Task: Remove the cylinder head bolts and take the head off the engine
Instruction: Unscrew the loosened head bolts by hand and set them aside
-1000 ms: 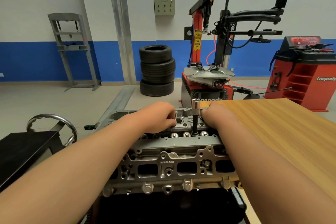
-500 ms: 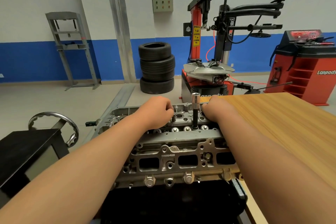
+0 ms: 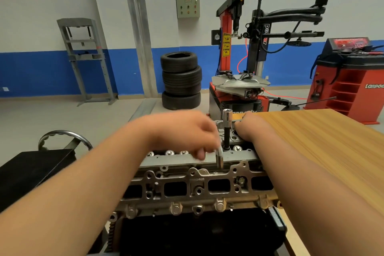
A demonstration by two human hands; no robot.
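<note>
The grey metal cylinder head (image 3: 193, 185) sits on the engine block in front of me. A socket on a black extension (image 3: 227, 129) stands upright in a hole near the head's far right. My left hand (image 3: 182, 133), blurred, pinches a long shiny bolt (image 3: 219, 158) that hangs point down above the head's near rail. My right hand (image 3: 252, 129) rests with curled fingers on the head's far right end, just right of the socket; what its fingers touch is hidden.
A wooden table (image 3: 324, 151) adjoins the engine on the right. A black stand with a steel handwheel (image 3: 64, 137) is at the left. Stacked tyres (image 3: 181, 80), a tyre changer (image 3: 241, 81) and a red wheel balancer (image 3: 351, 81) stand behind.
My left hand has lifted off the far side of the head and come toward me with a long bolt drawn out. The right hand and socket stayed put.
</note>
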